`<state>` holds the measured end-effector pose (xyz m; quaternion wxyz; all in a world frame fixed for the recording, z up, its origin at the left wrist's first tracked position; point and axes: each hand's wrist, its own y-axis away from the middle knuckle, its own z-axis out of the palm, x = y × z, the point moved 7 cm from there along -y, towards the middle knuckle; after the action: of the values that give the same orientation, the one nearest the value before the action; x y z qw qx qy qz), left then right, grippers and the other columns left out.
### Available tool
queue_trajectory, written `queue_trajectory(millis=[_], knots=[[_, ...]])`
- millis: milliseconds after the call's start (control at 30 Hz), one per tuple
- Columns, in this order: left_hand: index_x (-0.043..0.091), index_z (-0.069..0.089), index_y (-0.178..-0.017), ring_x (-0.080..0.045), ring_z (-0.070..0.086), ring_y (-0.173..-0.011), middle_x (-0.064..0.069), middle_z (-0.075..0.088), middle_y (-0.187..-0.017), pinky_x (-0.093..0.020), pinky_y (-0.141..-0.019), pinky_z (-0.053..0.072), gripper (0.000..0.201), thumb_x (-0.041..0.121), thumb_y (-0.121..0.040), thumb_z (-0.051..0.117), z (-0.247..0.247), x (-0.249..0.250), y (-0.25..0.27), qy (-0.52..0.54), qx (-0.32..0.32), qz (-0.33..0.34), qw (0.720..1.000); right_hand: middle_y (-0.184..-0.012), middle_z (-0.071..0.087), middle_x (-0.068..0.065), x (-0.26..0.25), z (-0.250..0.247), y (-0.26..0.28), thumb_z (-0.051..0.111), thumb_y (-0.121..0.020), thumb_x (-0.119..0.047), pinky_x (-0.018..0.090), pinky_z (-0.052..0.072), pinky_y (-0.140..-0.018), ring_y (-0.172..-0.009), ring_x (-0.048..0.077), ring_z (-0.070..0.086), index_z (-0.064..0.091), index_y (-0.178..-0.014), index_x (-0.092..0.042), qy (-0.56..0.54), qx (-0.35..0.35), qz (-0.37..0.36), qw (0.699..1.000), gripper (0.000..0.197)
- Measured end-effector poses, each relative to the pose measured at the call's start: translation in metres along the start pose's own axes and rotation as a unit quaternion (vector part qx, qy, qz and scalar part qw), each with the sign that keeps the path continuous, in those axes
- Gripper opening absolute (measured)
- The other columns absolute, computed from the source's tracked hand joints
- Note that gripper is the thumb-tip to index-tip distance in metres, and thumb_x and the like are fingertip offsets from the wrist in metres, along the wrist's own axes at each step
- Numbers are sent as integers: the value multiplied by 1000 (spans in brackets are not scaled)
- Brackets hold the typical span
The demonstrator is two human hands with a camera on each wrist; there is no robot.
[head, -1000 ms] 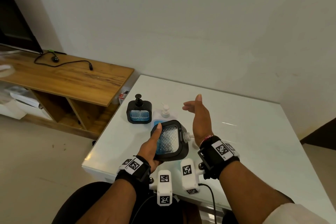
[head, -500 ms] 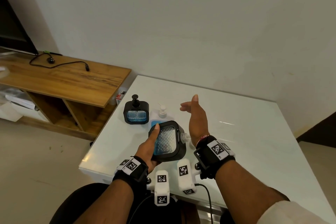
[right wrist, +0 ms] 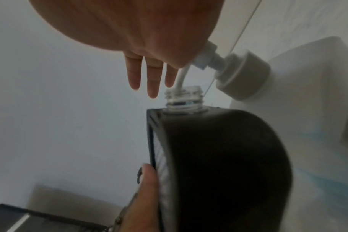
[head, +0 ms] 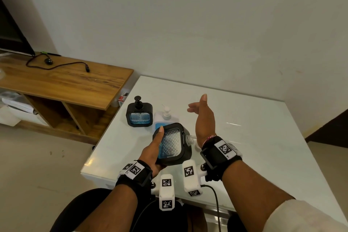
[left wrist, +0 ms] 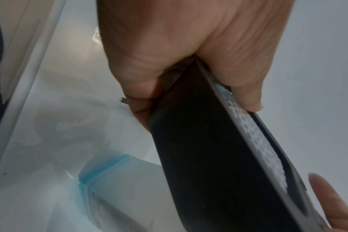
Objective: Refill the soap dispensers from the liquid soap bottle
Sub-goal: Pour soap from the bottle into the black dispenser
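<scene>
My left hand [head: 156, 146] grips a black square soap dispenser [head: 172, 143] with a clear textured window, thumb on its face, lifted above the white table's [head: 244, 128] near left part. The dispenser is tipped so its uncapped clear threaded neck [right wrist: 183, 98] points toward my right wrist. A thin white tube [right wrist: 181, 78] shows at the neck's mouth; my right palm hides where it starts. My right hand [head: 203, 117] hovers open beside the neck, fingers [right wrist: 152, 78] straight, holding nothing. The white pump bottle [head: 165, 118] with a blue label stands just behind the held dispenser.
A second black dispenser [head: 139, 117] with its pump on stands at the table's left, beside the bottle. A wooden media unit [head: 66, 83] with a black cable [head: 56, 66] and a screen [head: 11, 37] lies left of the table. White walls close the table's far side.
</scene>
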<state>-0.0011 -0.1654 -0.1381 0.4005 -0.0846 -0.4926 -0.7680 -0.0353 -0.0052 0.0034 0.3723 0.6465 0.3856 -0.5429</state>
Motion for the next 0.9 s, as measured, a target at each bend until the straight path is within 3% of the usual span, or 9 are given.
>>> queue_trajectory(millis=[100,200,333,500,600,733,800,900], knots=[[12,64,-133,-41,71,-109,-19,74,-120,-54,-87,60,94,58,-54,87,3,0,-2,1,-7,0,1000,-91,69,-8,1,2,2,21,-94,-69,49,32,-108,-96,3,57,68,-87,-24,38,-2,-30,999,66],[12,65,-129,-41,71,-108,-19,75,-117,-52,-84,61,86,58,-59,84,5,1,1,-4,-8,7,1000,-92,71,-5,2,-3,1,21,-89,-73,48,34,-107,-100,9,59,69,-90,-21,0,9,-9,1000,71],[12,65,-128,-41,71,-107,-19,75,-116,-51,-85,60,84,57,-60,82,3,2,3,0,-13,5,1000,-96,72,1,3,-5,-1,22,-97,-63,46,32,-108,-106,16,59,69,-93,-15,-41,9,4,999,67],[14,66,-129,-38,72,-108,-16,75,-117,-48,-83,61,88,62,-56,82,8,3,4,-19,-5,7,1000,-86,69,-7,1,5,5,24,-91,-66,35,37,-99,-93,5,60,68,-85,-22,48,-19,-83,995,62],[14,66,-131,-37,71,-110,-15,75,-119,-49,-87,60,83,64,-65,78,12,2,7,-15,-19,4,1000,-87,70,-7,1,3,5,24,-88,-75,35,37,-99,-94,4,60,68,-85,-24,26,-10,-82,996,67],[16,66,-132,-37,68,-117,-15,73,-123,-50,-96,56,63,63,-90,62,19,3,12,-2,-49,-8,999,-92,72,-3,1,2,1,23,-89,-74,33,34,-95,-99,8,61,70,-91,-20,-14,-6,-55,998,71],[16,67,-131,-36,67,-117,-15,74,-122,-48,-92,57,60,62,-93,59,20,5,11,-3,-49,-8,999,-91,72,-3,0,2,3,24,-91,-71,33,34,-94,-98,9,61,69,-90,-21,-16,-5,-59,998,68],[17,66,-133,-36,67,-118,-15,73,-124,-49,-97,55,62,63,-93,58,21,3,8,-15,-55,-12,998,-85,69,-9,0,6,6,22,-88,-76,36,36,-100,-92,5,61,66,-83,-28,44,-29,-99,994,66]])
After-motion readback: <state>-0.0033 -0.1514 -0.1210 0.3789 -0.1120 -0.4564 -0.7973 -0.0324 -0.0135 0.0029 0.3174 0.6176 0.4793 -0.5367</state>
